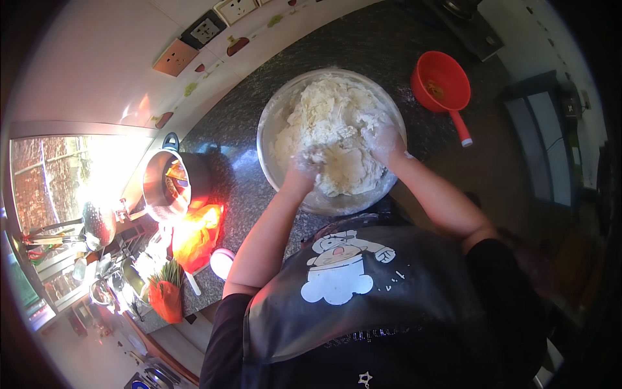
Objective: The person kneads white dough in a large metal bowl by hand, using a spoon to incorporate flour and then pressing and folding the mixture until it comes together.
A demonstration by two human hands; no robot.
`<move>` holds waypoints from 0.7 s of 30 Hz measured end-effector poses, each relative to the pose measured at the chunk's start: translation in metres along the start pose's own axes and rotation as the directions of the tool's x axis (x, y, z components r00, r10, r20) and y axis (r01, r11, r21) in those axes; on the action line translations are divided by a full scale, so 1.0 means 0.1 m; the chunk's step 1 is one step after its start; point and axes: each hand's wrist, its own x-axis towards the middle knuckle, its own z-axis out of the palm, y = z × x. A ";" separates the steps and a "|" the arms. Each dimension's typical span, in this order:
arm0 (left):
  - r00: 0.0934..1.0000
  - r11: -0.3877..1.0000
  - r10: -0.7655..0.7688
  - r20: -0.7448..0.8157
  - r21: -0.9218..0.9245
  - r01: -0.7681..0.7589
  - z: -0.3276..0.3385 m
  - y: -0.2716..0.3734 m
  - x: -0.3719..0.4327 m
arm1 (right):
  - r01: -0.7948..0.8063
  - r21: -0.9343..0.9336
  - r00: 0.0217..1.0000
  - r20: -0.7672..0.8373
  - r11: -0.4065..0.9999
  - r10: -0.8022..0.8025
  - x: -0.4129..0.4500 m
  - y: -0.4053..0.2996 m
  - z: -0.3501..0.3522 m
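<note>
A large round metal basin stands on the dark speckled countertop in front of me, holding a big mass of shaggy, floury dough. My left hand is in the basin at the near left side of the dough, coated with flour and dough, its fingers partly hidden. At the right side of the dough, my right hand presses against it, also coated, with bits stuck to its fingers and wrist. How far the fingers of either hand close on the dough cannot be told.
To the right of the basin lies a red plastic dipper. A metal pot with packets inside, an orange-red plastic bag and wrapped green vegetables are at left. Power sockets line the wall behind the speckled countertop.
</note>
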 end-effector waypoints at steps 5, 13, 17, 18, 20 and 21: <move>0.938 0.993 0.115 -0.326 0.059 -0.101 -0.17 -0.36 0.27 | -0.401 0.037 0.910 0.128 0.916 0.393 0.09 0.21 0.34; 0.895 0.994 -0.004 -0.447 -0.103 -0.047 -0.29 -0.41 1.46 | -0.260 -0.253 0.722 0.590 0.932 0.361 0.86 0.70 0.35; 0.957 0.904 -0.174 -0.233 -0.423 0.061 -0.37 -0.52 2.01 | -0.807 0.527 0.590 0.719 0.265 0.367 1.05 0.51 0.25; 0.942 0.940 -0.244 -0.229 -0.293 0.172 -0.25 -0.37 2.06 | -0.812 0.524 0.583 0.719 0.255 0.378 1.08 0.67 0.30; 0.942 0.936 -0.238 -0.236 -0.316 0.157 -0.04 -0.14 2.06 | -0.871 0.490 0.467 0.846 -0.029 0.256 1.16 0.97 0.39; 0.944 0.924 -0.245 -0.219 -0.348 0.159 -0.07 -0.12 2.00 | -0.876 0.482 0.462 0.853 -0.030 0.242 1.21 0.92 0.33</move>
